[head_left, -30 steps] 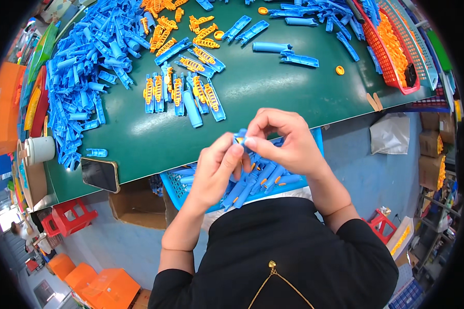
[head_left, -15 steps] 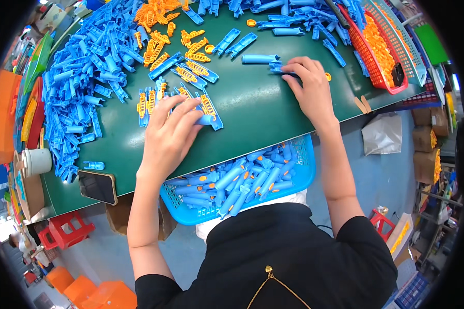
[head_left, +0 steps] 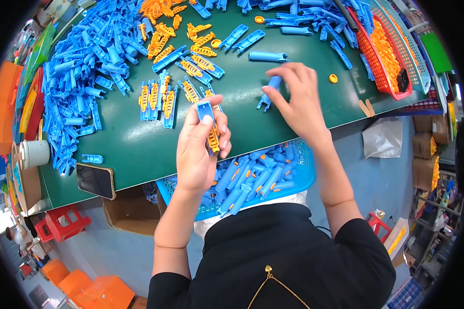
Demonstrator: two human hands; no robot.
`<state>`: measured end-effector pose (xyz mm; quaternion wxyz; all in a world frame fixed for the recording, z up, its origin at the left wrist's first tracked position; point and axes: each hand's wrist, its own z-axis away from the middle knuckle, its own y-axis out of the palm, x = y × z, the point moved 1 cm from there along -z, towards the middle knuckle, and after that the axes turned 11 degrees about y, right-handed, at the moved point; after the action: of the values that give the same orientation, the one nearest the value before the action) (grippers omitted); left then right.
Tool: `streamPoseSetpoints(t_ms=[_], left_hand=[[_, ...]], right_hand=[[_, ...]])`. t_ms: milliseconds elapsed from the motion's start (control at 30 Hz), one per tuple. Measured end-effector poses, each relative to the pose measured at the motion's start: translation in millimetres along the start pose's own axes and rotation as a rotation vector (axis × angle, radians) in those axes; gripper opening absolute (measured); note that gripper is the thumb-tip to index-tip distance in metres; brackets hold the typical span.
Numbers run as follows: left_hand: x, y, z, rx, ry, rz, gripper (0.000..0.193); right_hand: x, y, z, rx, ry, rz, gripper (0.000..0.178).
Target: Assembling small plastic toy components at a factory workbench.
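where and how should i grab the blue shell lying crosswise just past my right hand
Probably best pinched from above across its middle, by the two long sides: the blue shell lies crosswise with its rounded back up, while its right end is notched and close to the right hand.

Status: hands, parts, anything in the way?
Left hand gripping blue shell with yellow insert. Right hand pinching second blue shell. No obstruction visible between hands.
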<state>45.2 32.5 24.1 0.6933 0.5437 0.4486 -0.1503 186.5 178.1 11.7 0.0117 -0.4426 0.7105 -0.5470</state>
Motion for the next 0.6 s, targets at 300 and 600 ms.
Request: streamPoseSetpoints(t_ms=[300, 600], left_hand=[[11, -8, 5, -0.03, 0.115, 0.072, 0.03], [20, -7, 8, -0.141, 0.15, 0.003, 0.031]], right_hand=[[14, -2, 17, 0.094, 0.176, -0.007, 0.027], [41, -9, 28, 0.328, 0.198, -0.797, 0.033]])
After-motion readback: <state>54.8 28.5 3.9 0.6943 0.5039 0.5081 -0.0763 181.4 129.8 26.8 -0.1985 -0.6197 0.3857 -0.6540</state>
